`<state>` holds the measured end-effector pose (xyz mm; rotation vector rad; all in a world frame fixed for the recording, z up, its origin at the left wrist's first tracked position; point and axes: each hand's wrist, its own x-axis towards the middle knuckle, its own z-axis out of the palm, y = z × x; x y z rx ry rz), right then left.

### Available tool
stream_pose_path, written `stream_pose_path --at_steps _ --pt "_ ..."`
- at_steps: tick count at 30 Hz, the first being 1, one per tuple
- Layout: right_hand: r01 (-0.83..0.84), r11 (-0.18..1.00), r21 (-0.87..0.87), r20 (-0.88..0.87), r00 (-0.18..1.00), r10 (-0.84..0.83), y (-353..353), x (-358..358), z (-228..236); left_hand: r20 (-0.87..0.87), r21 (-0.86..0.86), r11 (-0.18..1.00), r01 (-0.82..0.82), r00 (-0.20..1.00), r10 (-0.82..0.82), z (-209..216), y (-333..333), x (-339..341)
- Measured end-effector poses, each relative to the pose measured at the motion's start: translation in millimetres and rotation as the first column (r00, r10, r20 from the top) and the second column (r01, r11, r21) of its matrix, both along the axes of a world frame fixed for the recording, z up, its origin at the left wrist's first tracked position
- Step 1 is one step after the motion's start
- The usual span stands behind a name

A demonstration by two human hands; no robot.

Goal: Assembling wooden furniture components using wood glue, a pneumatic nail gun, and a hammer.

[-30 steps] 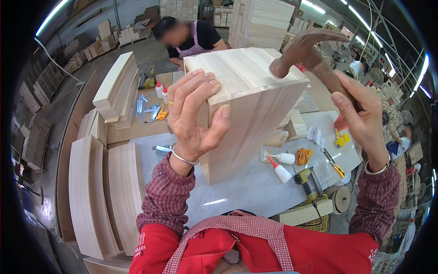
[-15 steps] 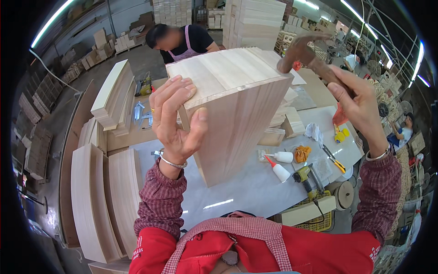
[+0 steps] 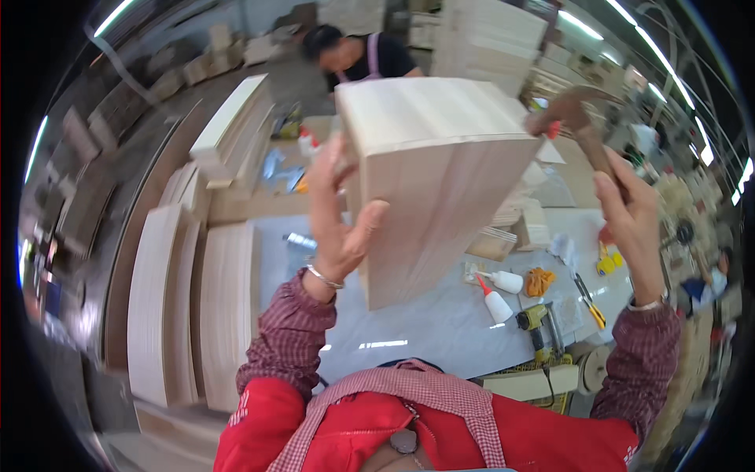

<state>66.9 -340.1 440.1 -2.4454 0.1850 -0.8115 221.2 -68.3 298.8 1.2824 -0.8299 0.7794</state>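
Tabletop (image 3: 429,334), glossy; strip lights (image 3: 580,25) overhead

The box (image 3: 440,200) stands on the table (image 3: 440,330), boards (image 3: 228,303) left, bottles (image 3: 498,307) right.

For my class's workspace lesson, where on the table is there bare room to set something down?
The table is bare at its near middle, between the wooden box, the apron and the white bottles. Crowded: the right side, with orange cloth, power tool and knife; the left, with curved boards.
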Motion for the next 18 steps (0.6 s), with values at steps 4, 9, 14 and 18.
stream_pose_path --at_steps 4,9,14,18 --pt "-0.006 0.987 -0.158 0.094 0.995 0.021 -45.1 18.4 -28.5 -0.583 0.323 0.946 0.018 0.792 0.184 -128.5 17.8 -48.8" --pt "0.011 0.985 0.172 0.063 0.998 -0.023 -132.1 6.3 -38.6 -0.808 0.171 0.984 0.052 0.579 0.11 -208.4 -19.7 -67.7" --pt "-0.036 0.905 0.425 0.184 0.982 -0.047 -117.1 38.0 -59.1 -0.717 0.144 0.976 -0.162 0.663 0.216 -185.7 -12.6 -28.5" --pt "0.026 0.863 0.504 0.283 0.939 -0.193 -143.1 24.9 -70.0 -0.674 0.41 0.88 -0.239 0.571 0.469 -80.9 27.4 5.1"
